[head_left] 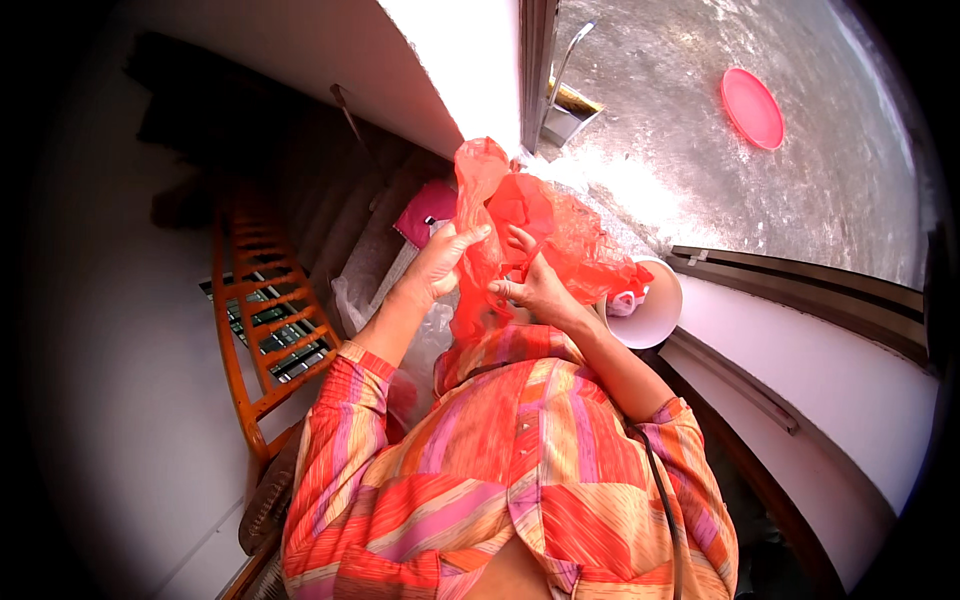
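Note:
A crumpled, see-through red plastic bag [585, 240] is spread out in front of my chest. My left hand [445, 258] grips its left side, with the thumb on top and the other fingers hidden behind the film. On the other side, my right hand [545, 288] has its thumb and fingers curled around a fold of the bag. Part of the film hangs down between the hands. The bag's right end reaches the rim of a white round bin [668, 300], where a white and pink crumpled item [625, 303] shows inside.
To the left stands an orange wooden slatted chair back [275, 320]. Clear plastic [430, 340] and a bright pink item [424, 212] lie beyond my left arm. Through the doorway, a long-handled dustpan [572, 118] and a round pink basin or lid [752, 108] rest on concrete.

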